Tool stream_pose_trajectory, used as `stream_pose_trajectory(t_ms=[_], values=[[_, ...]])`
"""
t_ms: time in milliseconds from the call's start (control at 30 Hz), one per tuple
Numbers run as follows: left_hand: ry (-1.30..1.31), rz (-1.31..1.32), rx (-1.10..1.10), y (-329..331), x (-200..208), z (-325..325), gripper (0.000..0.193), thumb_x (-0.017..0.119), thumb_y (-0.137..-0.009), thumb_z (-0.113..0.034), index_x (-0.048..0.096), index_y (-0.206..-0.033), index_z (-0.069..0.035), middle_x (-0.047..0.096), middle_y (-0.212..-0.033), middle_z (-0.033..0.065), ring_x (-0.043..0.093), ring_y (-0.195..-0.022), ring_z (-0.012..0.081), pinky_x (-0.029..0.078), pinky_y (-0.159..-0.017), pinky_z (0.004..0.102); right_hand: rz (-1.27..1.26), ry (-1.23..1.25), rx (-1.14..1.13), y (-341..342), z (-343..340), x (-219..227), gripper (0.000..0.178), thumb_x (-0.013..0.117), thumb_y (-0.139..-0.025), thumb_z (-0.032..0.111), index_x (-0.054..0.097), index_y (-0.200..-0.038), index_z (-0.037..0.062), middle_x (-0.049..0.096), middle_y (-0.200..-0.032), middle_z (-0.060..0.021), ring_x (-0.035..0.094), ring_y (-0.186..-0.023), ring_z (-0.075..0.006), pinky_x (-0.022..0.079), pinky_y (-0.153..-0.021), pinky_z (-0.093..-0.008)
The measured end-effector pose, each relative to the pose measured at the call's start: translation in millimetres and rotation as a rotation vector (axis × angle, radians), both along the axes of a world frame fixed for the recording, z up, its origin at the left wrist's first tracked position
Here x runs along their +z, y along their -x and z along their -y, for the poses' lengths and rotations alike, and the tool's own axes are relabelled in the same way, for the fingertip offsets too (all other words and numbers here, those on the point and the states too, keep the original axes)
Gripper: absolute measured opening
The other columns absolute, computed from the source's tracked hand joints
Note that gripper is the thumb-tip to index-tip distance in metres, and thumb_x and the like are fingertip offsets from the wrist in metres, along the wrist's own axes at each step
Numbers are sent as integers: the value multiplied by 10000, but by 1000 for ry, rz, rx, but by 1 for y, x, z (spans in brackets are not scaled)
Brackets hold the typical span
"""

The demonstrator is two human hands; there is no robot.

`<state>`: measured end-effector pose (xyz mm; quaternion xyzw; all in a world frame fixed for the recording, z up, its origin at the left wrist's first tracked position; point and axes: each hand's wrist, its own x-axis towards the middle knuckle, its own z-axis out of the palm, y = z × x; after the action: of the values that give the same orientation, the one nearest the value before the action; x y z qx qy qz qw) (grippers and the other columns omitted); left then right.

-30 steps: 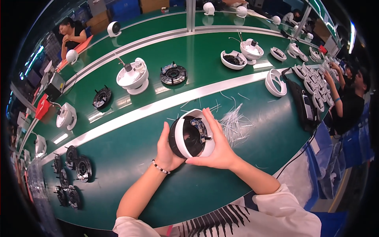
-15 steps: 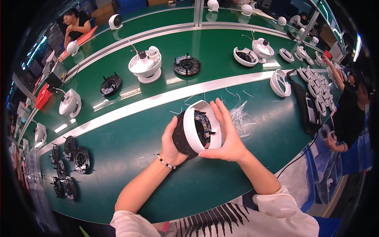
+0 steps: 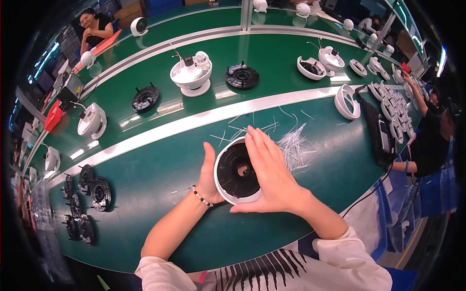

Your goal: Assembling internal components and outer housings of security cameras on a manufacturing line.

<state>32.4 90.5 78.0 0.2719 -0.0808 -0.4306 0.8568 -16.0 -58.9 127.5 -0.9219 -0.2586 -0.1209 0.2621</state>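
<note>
Hands, left hand (image 3: 209, 177) and right hand (image 3: 269, 174), clasp white-rimmed housing (image 3: 236, 170); bare green table (image 3: 145, 169) lies leftward.

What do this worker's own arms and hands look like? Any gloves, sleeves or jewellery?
No gloves: both the left hand and the right hand are bare, with bare forearms. A bead bracelet of dark and pale beads circles the left wrist. The right arm ends in a short, loose cream sleeve. No rings or watch are visible.
</note>
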Motion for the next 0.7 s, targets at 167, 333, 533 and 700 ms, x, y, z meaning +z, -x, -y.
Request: stream_pose_trajectory(t_ms=[167,333,533,700], values=[[9,168,125,3,-6,-1,809,435,-725,-633,284,-1287,-71,384,-1264,104,405,-1136,234,321,-967,402,56,-103,-34,-9,-4,-19,1192,746,-485,478,70,-1294,-79,177,-1290,-306,230,-1173,-455,224,-951,-481],[-2,148,122,3,-1,9,660,487,-720,-420,348,-1238,-35,420,-1225,119,438,-1098,239,361,-927,372,44,-188,-223,0,-10,-25,1184,733,-487,473,63,-1292,-78,168,-1299,-292,211,-1184,-442,203,-961,-478],[129,142,176,-3,3,36,576,488,-726,-312,376,-1190,10,467,-1153,137,477,-1041,231,390,-895,337,106,-170,-340,-4,8,-30,1208,715,-498,514,21,-1297,-68,152,-1324,-266,184,-1208,-428,192,-964,-491],[61,210,49,-25,9,59,529,475,-749,-295,398,-1167,20,495,-1101,125,504,-989,203,420,-855,320,160,-145,-373,-8,29,-27,1200,703,-504,541,49,-1282,-97,139,-1307,-291,162,-1202,-442,219,-936,-514]])
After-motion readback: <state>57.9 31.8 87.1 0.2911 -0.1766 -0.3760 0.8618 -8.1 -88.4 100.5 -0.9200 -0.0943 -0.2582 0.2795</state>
